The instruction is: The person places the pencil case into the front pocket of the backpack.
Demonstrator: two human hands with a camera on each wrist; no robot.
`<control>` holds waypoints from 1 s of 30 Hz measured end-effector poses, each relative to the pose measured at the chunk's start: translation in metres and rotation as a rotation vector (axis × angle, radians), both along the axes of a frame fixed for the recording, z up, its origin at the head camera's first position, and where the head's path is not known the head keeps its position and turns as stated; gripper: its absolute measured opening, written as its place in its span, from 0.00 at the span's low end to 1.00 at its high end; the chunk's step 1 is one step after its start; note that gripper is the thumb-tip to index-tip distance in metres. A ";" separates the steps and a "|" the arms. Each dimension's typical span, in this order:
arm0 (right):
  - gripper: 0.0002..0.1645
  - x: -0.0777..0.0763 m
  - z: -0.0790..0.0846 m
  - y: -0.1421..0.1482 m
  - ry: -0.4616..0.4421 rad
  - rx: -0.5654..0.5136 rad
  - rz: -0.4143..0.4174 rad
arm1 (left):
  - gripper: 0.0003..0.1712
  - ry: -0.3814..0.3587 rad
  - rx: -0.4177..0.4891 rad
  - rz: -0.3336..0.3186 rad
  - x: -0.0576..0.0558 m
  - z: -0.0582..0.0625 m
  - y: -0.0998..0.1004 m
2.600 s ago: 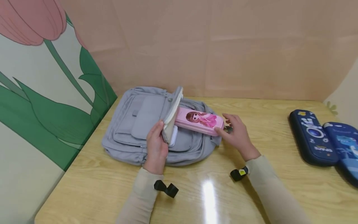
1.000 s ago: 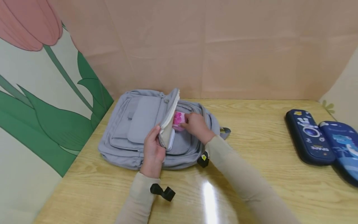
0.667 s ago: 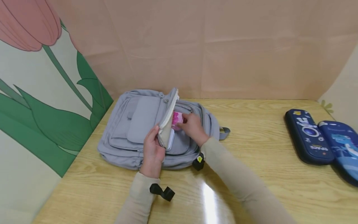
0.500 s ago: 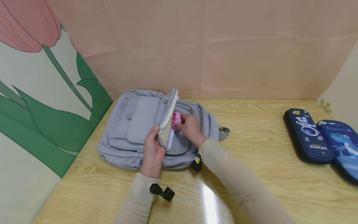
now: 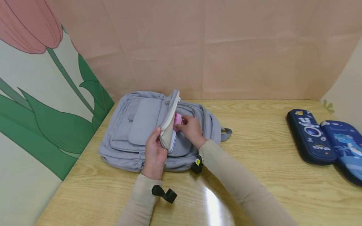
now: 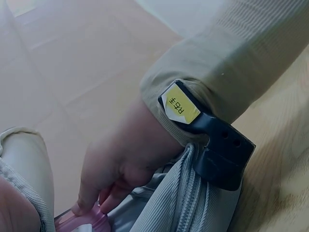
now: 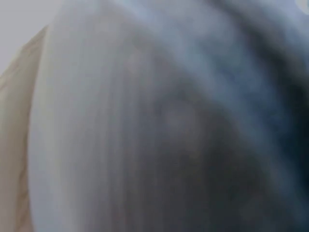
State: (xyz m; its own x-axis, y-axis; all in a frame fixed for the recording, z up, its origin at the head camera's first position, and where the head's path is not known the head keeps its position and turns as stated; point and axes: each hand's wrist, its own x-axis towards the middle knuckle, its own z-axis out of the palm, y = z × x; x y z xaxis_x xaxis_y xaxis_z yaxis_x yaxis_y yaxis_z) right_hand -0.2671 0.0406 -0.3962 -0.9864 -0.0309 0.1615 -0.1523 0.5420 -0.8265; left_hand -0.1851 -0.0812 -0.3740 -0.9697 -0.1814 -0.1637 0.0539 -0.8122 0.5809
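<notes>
A grey backpack (image 5: 144, 121) lies on the table, its front pocket lifted at the mouth. My left hand (image 5: 155, 153) grips the pocket's light-edged flap (image 5: 170, 121) between thumb and fingers. With thumb and fingers my right hand (image 5: 193, 128) pinches the end of a pink pencil case (image 5: 178, 120), most of which is hidden inside the pocket. Below the case, a white flat object (image 5: 172, 142) pokes out of the same pocket. The left wrist view shows the right fingertips on the pink case (image 6: 87, 222). Blurred grey fabric (image 7: 125, 125) fills most of the right wrist view.
Two dark blue pencil cases lie at the table's right, one with a space print (image 5: 312, 138) and one with a dinosaur print (image 5: 345, 147), side by side. A peach-coloured cloth (image 5: 226, 50) hangs behind the wooden table (image 5: 254, 125).
My right hand has moved left, taking the pink pencil case from mostly outside the pocket to mostly inside. Over the last half second it slid slightly deeper. My left hand keeps its hold.
</notes>
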 end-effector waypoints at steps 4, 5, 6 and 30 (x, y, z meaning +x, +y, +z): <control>0.26 -0.001 -0.001 -0.003 0.018 -0.003 0.023 | 0.19 0.009 -0.006 -0.001 -0.001 0.000 -0.001; 0.26 -0.002 -0.001 -0.003 0.020 -0.002 0.031 | 0.19 0.011 -0.006 0.000 -0.001 0.000 -0.001; 0.24 -0.002 -0.001 -0.003 0.017 -0.004 0.038 | 0.18 0.012 -0.005 0.000 -0.001 0.000 -0.001; 0.24 0.023 0.032 0.092 -0.085 -0.178 -0.049 | 0.18 -0.010 -0.017 0.016 -0.001 -0.003 0.002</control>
State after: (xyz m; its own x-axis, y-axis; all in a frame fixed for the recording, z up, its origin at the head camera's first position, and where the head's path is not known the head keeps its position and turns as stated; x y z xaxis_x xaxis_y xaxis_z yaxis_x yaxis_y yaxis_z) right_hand -0.2439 0.1325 -0.3645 -0.9963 0.0388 0.0767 -0.0555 0.3912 -0.9186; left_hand -0.1858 -0.0795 -0.3772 -0.9650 -0.2000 -0.1698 0.0613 -0.8013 0.5952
